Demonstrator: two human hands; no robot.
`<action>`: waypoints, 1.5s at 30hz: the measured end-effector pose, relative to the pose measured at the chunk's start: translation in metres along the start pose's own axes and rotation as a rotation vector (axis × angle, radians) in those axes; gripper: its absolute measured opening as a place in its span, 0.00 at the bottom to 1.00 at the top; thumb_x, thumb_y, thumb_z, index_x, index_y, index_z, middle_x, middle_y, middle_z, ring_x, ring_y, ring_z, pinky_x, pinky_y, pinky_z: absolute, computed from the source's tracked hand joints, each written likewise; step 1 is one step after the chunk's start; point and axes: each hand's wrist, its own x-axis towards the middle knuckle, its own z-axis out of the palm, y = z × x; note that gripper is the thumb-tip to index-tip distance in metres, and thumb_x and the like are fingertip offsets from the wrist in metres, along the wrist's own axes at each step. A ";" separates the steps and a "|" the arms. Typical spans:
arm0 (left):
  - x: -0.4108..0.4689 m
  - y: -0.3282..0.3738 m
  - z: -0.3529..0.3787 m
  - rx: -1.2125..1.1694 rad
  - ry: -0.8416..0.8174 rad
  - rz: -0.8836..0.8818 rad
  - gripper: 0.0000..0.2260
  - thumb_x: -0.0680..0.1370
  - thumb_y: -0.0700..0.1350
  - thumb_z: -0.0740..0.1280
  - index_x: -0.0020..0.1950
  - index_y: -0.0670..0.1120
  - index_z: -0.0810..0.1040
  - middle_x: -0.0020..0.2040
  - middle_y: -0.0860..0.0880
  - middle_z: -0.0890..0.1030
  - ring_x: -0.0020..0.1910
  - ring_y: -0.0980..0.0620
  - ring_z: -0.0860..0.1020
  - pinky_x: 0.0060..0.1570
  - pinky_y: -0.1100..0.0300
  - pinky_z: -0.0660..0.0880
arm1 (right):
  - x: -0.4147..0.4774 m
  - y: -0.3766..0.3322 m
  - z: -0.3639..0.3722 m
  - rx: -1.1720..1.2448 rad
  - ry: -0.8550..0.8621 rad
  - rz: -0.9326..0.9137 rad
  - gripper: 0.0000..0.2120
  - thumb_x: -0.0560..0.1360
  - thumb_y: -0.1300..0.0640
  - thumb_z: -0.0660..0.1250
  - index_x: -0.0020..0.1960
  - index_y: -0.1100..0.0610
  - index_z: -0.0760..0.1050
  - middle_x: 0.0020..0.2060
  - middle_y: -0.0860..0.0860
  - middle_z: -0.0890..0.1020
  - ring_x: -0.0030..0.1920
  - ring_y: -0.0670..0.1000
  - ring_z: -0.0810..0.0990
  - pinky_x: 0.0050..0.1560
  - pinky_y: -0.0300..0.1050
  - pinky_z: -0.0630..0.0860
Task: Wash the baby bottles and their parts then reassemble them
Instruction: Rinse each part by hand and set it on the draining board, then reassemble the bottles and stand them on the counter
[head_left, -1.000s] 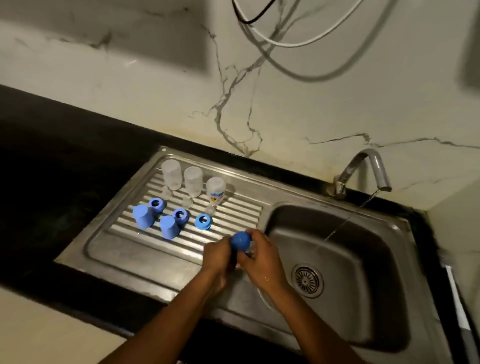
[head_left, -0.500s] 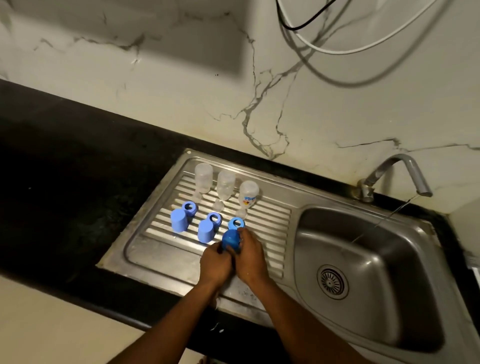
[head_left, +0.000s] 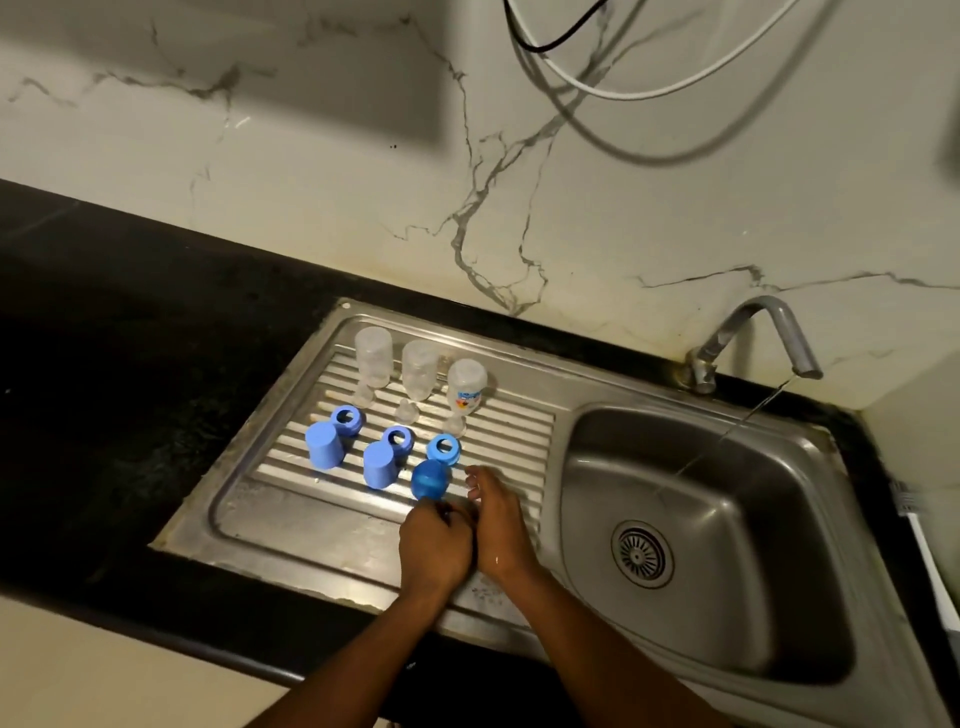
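Observation:
Three clear baby bottles (head_left: 420, 369) stand upside down at the back of the steel drainboard (head_left: 311, 525). A clear teat (head_left: 406, 413) sits in front of each. Closer to me are three blue rings (head_left: 399, 440) and two blue caps (head_left: 378, 465) standing open end down. A third blue cap (head_left: 430, 480) stands at the right end of that row. My left hand (head_left: 434, 545) has curled fingers at this cap's near edge and seems to hold it. My right hand (head_left: 496, 519) is just right of the cap, fingers loosely curled and off it.
The sink basin (head_left: 675, 467) with its drain (head_left: 641, 553) lies to the right. The tap (head_left: 753, 332) runs a thin stream of water into it. Black countertop (head_left: 130, 338) surrounds the sink, and cables (head_left: 597, 88) hang on the marble wall.
Both hands carried the third blue cap left from the basin's edge and set it down beside the other caps. My right hand has come off it.

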 end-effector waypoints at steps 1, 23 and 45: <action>-0.004 0.003 0.009 0.012 -0.006 0.027 0.07 0.77 0.39 0.63 0.40 0.45 0.77 0.37 0.51 0.80 0.39 0.51 0.78 0.39 0.58 0.71 | 0.000 0.006 -0.009 -0.021 0.018 -0.045 0.13 0.81 0.53 0.61 0.50 0.59 0.80 0.43 0.51 0.80 0.42 0.46 0.78 0.47 0.41 0.75; 0.001 0.197 0.268 0.099 -0.470 0.331 0.21 0.85 0.47 0.60 0.79 0.48 0.64 0.76 0.46 0.69 0.73 0.48 0.69 0.68 0.59 0.64 | 0.090 0.177 -0.295 -0.180 0.338 0.063 0.23 0.77 0.59 0.69 0.71 0.54 0.71 0.66 0.54 0.77 0.64 0.53 0.77 0.63 0.48 0.76; 0.048 0.263 0.320 -0.178 -0.604 0.248 0.14 0.87 0.51 0.50 0.67 0.49 0.71 0.51 0.54 0.78 0.48 0.62 0.77 0.47 0.68 0.76 | 0.124 0.191 -0.282 0.006 0.294 -0.015 0.37 0.77 0.56 0.71 0.80 0.56 0.57 0.78 0.55 0.63 0.78 0.55 0.59 0.74 0.48 0.60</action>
